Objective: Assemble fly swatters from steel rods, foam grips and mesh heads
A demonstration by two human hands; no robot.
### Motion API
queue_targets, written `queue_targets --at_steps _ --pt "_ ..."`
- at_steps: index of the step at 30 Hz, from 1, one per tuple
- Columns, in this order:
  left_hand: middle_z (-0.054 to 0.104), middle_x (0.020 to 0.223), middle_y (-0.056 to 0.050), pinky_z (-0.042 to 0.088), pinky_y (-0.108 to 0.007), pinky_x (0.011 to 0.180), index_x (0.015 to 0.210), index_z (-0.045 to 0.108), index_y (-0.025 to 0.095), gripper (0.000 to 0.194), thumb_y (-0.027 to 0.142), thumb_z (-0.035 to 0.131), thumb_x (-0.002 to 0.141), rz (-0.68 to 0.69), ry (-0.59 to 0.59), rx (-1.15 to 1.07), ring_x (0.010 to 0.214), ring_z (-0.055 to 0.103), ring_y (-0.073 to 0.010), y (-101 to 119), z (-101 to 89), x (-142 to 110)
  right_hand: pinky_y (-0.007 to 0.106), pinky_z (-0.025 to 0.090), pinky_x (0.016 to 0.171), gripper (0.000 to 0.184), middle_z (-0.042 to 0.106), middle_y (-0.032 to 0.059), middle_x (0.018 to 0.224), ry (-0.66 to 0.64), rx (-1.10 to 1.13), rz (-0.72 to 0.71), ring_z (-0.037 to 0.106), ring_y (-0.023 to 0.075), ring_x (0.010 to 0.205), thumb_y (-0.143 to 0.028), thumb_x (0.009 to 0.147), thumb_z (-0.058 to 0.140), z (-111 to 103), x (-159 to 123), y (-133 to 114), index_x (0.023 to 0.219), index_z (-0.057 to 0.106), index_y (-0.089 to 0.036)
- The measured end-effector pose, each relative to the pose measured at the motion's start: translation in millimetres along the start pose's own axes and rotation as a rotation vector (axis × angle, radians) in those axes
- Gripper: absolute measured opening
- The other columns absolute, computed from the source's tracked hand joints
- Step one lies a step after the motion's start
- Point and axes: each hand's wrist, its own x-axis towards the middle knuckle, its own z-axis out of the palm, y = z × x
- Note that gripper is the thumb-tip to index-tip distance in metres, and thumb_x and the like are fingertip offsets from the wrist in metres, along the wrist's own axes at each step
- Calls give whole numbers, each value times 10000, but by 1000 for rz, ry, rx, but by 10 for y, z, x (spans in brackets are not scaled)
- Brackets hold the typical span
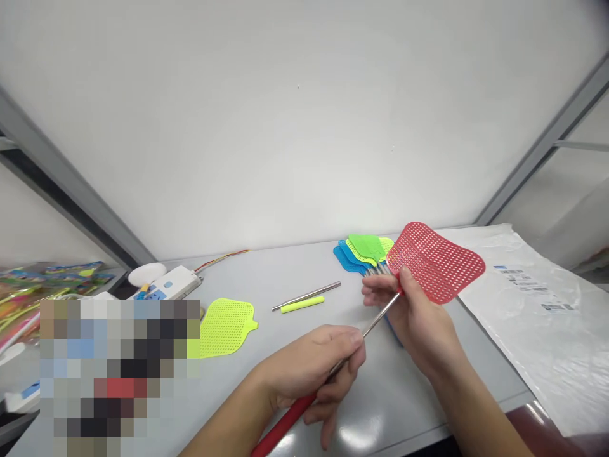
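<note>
A red fly swatter (440,263) with a perforated head and a metal rod is held in both hands. My left hand (316,355) is closed around the rod, just above the red handle. At the neck of the head, my right hand (421,317) pinches between thumb and fingers. Behind that hand lies a pile of blue and green fly swatters (364,251), their lower parts partly hidden. On the table to the left are a loose yellow-green swatter head (228,327), a metal rod (309,295) and a yellow-green handle (302,305).
A white power strip (174,282) and a round white object (147,274) stand at the left. Colourful packaged items (52,279) lie beyond the left edge. A white plastic bag (547,317) covers the table's right side. Part of the left foreground is pixelated.
</note>
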Motion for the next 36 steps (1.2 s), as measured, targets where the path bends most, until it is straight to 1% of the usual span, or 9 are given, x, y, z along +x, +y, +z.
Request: queue_targets --at_steps 3,5,8,11,13,20,30,33,36 --pt "370 375 117 405 -181 324 807 469 195 345 471 356 981 47 24 12 239 252 -51 -15 1 9 354 462 873 449 697 75 943 -177 -106 23 612 216 925 -545 933 438 71 -173 50 981 737 -212" --pt "363 371 114 398 -178 320 790 467 196 351 465 352 984 59 34 17 245 246 -53 -25 15 23 342 443 895 414 680 75 949 -239 -162 11 594 220 978 -498 944 450 45 -224 58 863 727 -201" --pt "350 377 107 397 -181 317 737 454 199 352 449 384 976 52 62 58 269 229 -56 -31 55 39 298 433 872 397 632 38 833 -76 -69 -66 582 181 893 -452 942 483 -165 -117 -33 673 641 -206" --pt "323 365 103 393 -179 320 710 445 202 340 419 403 969 46 90 146 284 225 -64 -22 91 34 278 450 814 358 583 7 771 176 98 -121 565 152 790 -434 914 542 -409 54 -179 638 587 -211" --pt "316 351 104 392 -180 322 713 440 206 328 408 404 969 31 104 212 279 233 -69 -10 99 21 295 461 804 373 580 10 761 228 138 -130 568 157 765 -466 910 532 -466 74 -209 644 589 -212" --pt "310 348 118 421 -207 361 717 404 214 352 451 373 975 -4 142 355 276 255 -71 19 76 -18 345 437 855 365 676 72 880 1 -130 41 598 219 899 -495 917 505 -218 -313 127 847 709 -201" --pt "452 567 58 327 -212 467 738 456 201 407 525 344 957 -129 324 762 499 529 -110 160 110 -166 277 501 796 212 567 -4 786 307 264 -133 568 137 764 -400 881 610 -563 -68 -207 760 666 -235" --pt "481 611 47 337 -230 498 779 524 205 428 537 322 958 -153 384 852 532 527 -119 192 127 -209 311 495 840 257 629 15 815 259 233 -71 606 162 807 -457 902 561 -409 -160 -61 837 686 -242" --pt "519 658 30 333 -240 529 785 570 208 447 541 325 956 -119 444 931 574 518 -127 207 149 -223 348 490 816 348 680 61 839 113 152 74 630 203 830 -498 923 497 -234 -310 119 872 696 -217"
